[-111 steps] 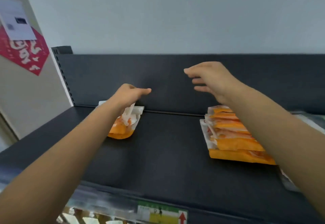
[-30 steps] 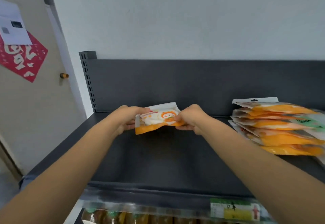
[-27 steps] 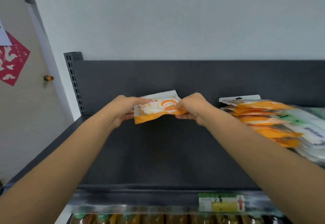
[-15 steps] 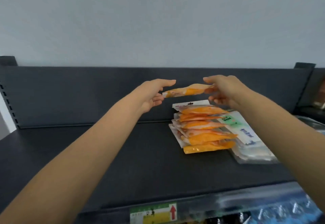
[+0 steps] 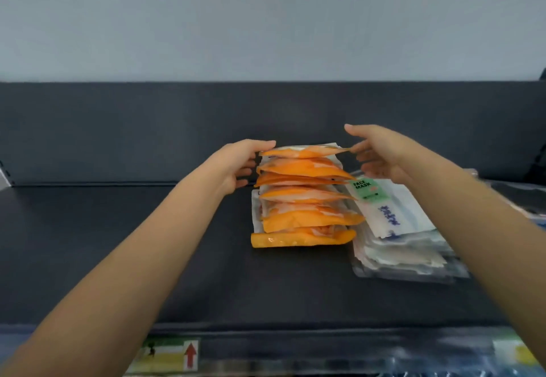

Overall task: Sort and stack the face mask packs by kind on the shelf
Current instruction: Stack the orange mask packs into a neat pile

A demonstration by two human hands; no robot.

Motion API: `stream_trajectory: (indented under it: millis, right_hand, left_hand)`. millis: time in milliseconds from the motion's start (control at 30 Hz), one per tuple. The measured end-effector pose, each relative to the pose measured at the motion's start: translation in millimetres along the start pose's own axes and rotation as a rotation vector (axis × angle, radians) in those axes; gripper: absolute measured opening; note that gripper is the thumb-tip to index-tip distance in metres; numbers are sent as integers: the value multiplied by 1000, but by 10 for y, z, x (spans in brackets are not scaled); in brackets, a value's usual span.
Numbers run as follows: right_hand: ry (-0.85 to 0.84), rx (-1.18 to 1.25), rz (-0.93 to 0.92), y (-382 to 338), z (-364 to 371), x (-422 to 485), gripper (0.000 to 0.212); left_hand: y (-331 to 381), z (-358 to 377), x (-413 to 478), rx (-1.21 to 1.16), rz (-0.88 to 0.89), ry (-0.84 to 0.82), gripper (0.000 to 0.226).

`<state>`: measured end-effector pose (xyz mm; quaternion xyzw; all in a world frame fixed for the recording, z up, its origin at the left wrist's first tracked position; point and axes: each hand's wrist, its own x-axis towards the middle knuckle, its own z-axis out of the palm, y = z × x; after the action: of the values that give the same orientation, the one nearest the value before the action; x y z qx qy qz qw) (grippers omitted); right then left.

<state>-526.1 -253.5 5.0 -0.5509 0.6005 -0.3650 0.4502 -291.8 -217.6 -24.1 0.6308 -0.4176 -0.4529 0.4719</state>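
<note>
Hands (image 5: 236, 166) (image 5: 381, 155) — two, each grip pinching one orange pack (image 5: 304, 152), atop roughly seven-pack orange stack (image 5: 301, 214), white stack (image 5: 399, 229) beside

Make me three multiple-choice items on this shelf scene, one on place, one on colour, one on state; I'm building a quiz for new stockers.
1. Where does the white pile lie relative to the orange stack?
A. On its right, touching it
B. On its left
C. Far apart at the shelf's other end

2. What colour is the "FACE MASK" label?
A. Red
B. Green
C. Black

3. How is the top pack held?
A. By the left hand alone
B. By nobody, lying flat
C. By both hands, one at each end

Answers: 1 A, the white pile's edge meets the orange stack's right side. 2 B, the label is plainly green. 3 C, the left hand pinches one end and the right hand the other.
</note>
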Motion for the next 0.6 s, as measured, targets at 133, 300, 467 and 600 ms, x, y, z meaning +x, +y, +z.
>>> stream_trajectory:
  millis: [133, 300, 467, 600]
  right_hand:
    - [-108, 99, 46, 111, 79, 32, 54]
    - [-274, 189, 118, 94, 178, 98, 39]
    - [-350, 224, 124, 141, 178, 194, 31]
    - [-387, 262, 105, 183, 163, 279, 35]
  left_hand:
    - [-127, 23, -41, -25, -83, 18, 86]
    - [-111, 49, -99, 9, -162, -83, 89]
    - [-111, 5, -41, 24, -204, -109, 91]
    - [-153, -26, 34, 29, -219, -124, 86]
